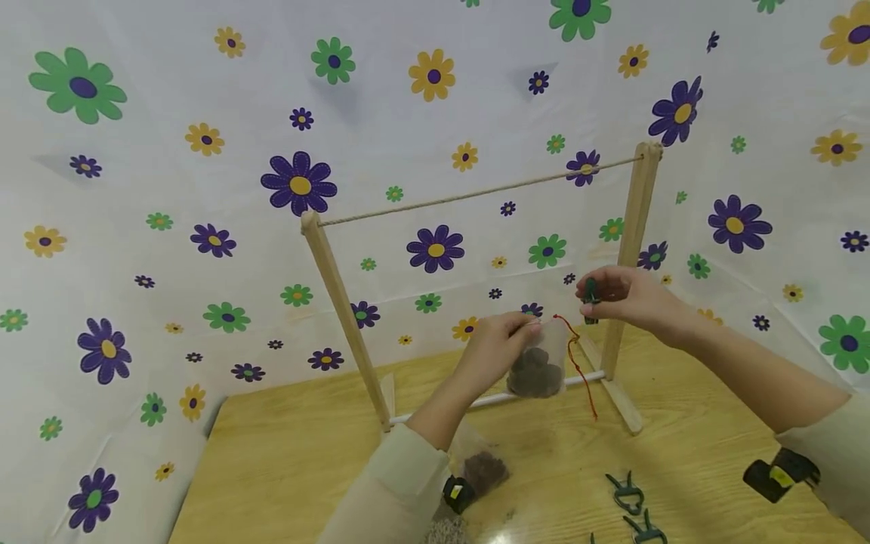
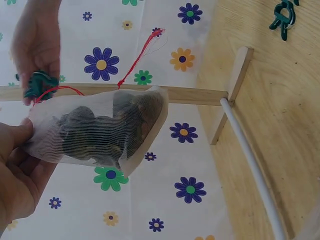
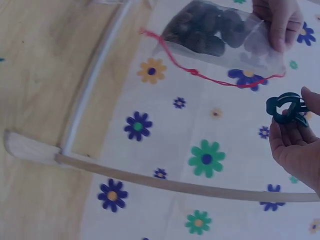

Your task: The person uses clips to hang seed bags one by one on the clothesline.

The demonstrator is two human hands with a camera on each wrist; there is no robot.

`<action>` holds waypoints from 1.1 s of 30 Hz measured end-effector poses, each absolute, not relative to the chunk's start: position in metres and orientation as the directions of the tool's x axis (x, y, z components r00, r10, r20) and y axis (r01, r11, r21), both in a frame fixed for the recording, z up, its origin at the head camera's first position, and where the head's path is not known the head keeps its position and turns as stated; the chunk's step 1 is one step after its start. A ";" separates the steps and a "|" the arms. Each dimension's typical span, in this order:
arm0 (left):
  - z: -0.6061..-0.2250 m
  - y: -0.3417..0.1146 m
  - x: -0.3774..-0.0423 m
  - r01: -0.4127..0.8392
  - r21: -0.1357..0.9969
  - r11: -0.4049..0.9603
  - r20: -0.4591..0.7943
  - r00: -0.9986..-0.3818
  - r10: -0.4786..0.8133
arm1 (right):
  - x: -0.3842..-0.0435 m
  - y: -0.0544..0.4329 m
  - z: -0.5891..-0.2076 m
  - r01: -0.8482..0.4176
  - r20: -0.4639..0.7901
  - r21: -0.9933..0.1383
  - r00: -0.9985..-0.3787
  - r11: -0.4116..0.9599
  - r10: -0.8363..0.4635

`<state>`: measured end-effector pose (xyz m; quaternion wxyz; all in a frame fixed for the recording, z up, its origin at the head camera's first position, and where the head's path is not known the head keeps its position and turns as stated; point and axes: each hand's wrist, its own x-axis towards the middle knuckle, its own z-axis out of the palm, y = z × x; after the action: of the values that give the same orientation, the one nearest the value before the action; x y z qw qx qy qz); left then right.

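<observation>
My left hand (image 1: 492, 347) pinches the top of a white mesh drawstring bag (image 1: 537, 374) with several dark, rounded lumps inside. The bag hangs upright in the air in front of the wooden stand. From its mouth a knotted red drawstring (image 3: 194, 72) trails loose. To the right, my right hand (image 1: 632, 298) holds a dark green spring clip (image 3: 271, 106) between thumb and fingers, close to the bag's top but apart from it.
A wooden stand has two posts (image 1: 343, 313), a rope (image 1: 476, 196) strung between their tops and a white rod (image 1: 492, 400) low down. Another filled mesh bag (image 1: 484, 472) lies on the wooden table (image 1: 272, 453). More green clips (image 1: 627, 495) lie at the front right.
</observation>
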<state>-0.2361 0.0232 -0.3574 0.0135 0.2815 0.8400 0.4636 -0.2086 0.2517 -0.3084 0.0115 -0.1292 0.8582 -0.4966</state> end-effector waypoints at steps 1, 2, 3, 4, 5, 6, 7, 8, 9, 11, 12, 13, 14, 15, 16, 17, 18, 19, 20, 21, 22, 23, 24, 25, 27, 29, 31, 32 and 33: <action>-0.354 0.027 -0.238 0.441 0.800 0.406 0.229 -0.850 0.474 | -0.209 0.254 -0.302 -0.219 0.122 -0.848 -0.967 0.483 -0.225; -0.350 0.030 -0.239 0.421 0.815 0.398 0.220 -0.861 0.459 | -0.209 0.256 -0.296 -0.231 0.138 -0.840 -0.966 0.492 -0.219; -0.346 0.033 -0.240 0.404 0.829 0.387 0.217 -0.870 0.443 | -0.209 0.257 -0.290 -0.240 0.152 -0.833 -0.966 0.498 -0.211; -0.341 0.037 -0.242 0.392 0.843 0.369 0.221 -0.877 0.426 | -0.209 0.258 -0.284 -0.248 0.165 -0.828 -0.965 0.503 -0.203; -0.337 0.040 -0.243 0.385 0.853 0.352 0.229 -0.883 0.410 | -0.209 0.260 -0.278 -0.253 0.175 -0.826 -0.965 0.503 -0.197; -0.332 0.044 -0.245 0.379 0.861 0.339 0.237 -0.889 0.393 | -0.209 0.261 -0.273 -0.258 0.186 -0.825 -0.964 0.502 -0.190; -0.327 0.047 -0.246 0.376 0.867 0.328 0.245 -0.894 0.376 | -0.209 0.261 -0.267 -0.258 0.192 -0.830 -0.965 0.495 -0.180; -0.323 0.051 -0.248 0.378 0.871 0.314 0.259 -0.896 0.361 | -0.209 0.262 -0.262 -0.257 0.198 -0.836 -0.965 0.485 -0.170; -0.319 0.054 -0.251 0.383 0.873 0.301 0.273 -0.897 0.349 | -0.209 0.262 -0.256 -0.255 0.203 -0.843 -0.966 0.474 -0.158; -0.311 0.060 -0.257 0.401 0.868 0.293 0.305 -0.896 0.323 | -0.210 0.262 -0.244 -0.258 0.220 -0.852 -0.966 0.456 -0.136; -0.308 0.063 -0.260 0.414 0.862 0.293 0.323 -0.894 0.311 | -0.210 0.261 -0.238 -0.261 0.230 -0.853 -0.965 0.451 -0.123; -0.304 0.066 -0.263 0.427 0.856 0.291 0.341 -0.890 0.302 | -0.211 0.260 -0.232 -0.267 0.244 -0.855 -0.963 0.444 -0.111; -0.300 0.069 -0.266 0.438 0.849 0.295 0.357 -0.888 0.292 | -0.211 0.259 -0.226 -0.280 0.263 -0.852 -0.960 0.443 -0.101; -0.297 0.071 -0.268 0.445 0.844 0.300 0.367 -0.886 0.284 | -0.212 0.258 -0.221 -0.294 0.284 -0.848 -0.955 0.440 -0.090; -0.294 0.073 -0.270 0.448 0.841 0.302 0.373 -0.886 0.277 | -0.213 0.257 -0.216 -0.308 0.305 -0.844 -0.949 0.439 -0.079; -0.292 0.075 -0.272 0.448 0.841 0.302 0.374 -0.886 0.273 | -0.213 0.255 -0.211 -0.322 0.327 -0.841 -0.943 0.435 -0.067; -0.290 0.076 -0.274 0.449 0.839 0.306 0.376 -0.887 0.270 | -0.214 0.253 -0.207 -0.337 0.349 -0.838 -0.936 0.430 -0.054; -0.289 0.078 -0.275 0.445 0.842 0.306 0.372 -0.888 0.269 | -0.215 0.251 -0.202 -0.350 0.367 -0.838 -0.929 0.419 -0.041; -0.288 0.080 -0.276 0.443 0.842 0.308 0.370 -0.890 0.267 | -0.215 0.249 -0.198 -0.360 0.384 -0.839 -0.923 0.408 -0.026; -0.288 0.081 -0.278 0.444 0.843 0.304 0.372 -0.889 0.266 | -0.216 0.247 -0.194 -0.372 0.401 -0.840 -0.916 0.395 -0.010; -0.288 0.083 -0.279 0.446 0.843 0.300 0.376 -0.889 0.262 | -0.217 0.245 -0.190 -0.381 0.414 -0.842 -0.910 0.383 0.006; -0.287 0.084 -0.281 0.447 0.844 0.296 0.380 -0.888 0.258 | -0.219 0.243 -0.187 -0.390 0.427 -0.844 -0.904 0.368 0.022; -0.286 0.086 -0.282 0.448 0.846 0.289 0.384 -0.888 0.253 | -0.221 0.242 -0.183 -0.401 0.442 -0.844 -0.896 0.356 0.038; -0.286 0.087 -0.283 0.446 0.852 0.276 0.384 -0.889 0.249 | -0.223 0.241 -0.179 -0.405 0.449 -0.845 -0.892 0.349 0.053; -0.284 0.090 -0.286 0.451 0.856 0.253 0.398 -0.887 0.235 | -0.228 0.239 -0.173 -0.413 0.465 -0.839 -0.882 0.356 0.074; -0.281 0.092 -0.287 0.454 0.861 0.229 0.408 -0.886 0.220 | -0.234 0.239 -0.168 -0.409 0.465 -0.837 -0.882 0.365 0.080; -0.278 0.094 -0.289 0.461 0.862 0.210 0.422 -0.883 0.205 | -0.241 0.240 -0.165 -0.397 0.452 -0.839 -0.889 0.373 0.071; -0.277 0.095 -0.290 0.464 0.861 0.208 0.429 -0.882 0.195 | -0.244 0.241 -0.164 -0.391 0.440 -0.847 -0.896 0.361 0.063; -0.275 0.097 -0.291 0.466 0.861 0.205 0.432 -0.882 0.190 | -0.247 0.242 -0.164 -0.383 0.423 -0.859 -0.905 0.339 0.050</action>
<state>-0.2908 0.0966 -0.2754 -0.1164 0.2135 0.7675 0.5931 -0.2467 0.2424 -0.1642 -0.1917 -0.1048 0.7954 -0.5653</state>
